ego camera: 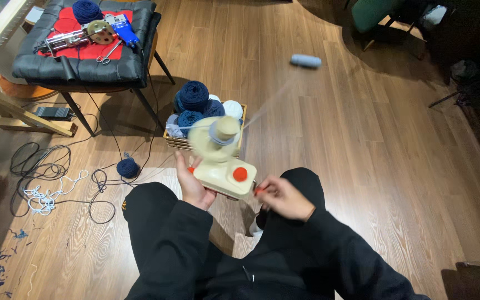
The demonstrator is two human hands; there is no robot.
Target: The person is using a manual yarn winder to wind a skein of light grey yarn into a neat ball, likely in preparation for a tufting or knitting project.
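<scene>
A cream yarn winder [222, 166] with a red knob rests over my knees. My left hand [193, 186] grips its base from the left side. My right hand [281, 197] is closed on the winder's small red crank handle at the right. The winder's cone is blurred, with pale blue yarn around it. A thin pale strand runs up and right to a light blue yarn skein [306, 61] lying on the wooden floor.
A wooden crate [176, 141] of dark blue and white yarn balls stands just beyond the winder. A loose dark blue ball [128, 167] and tangled cables lie at the left. A cushioned stool [84, 64] holds a tufting gun, scissors and yarn.
</scene>
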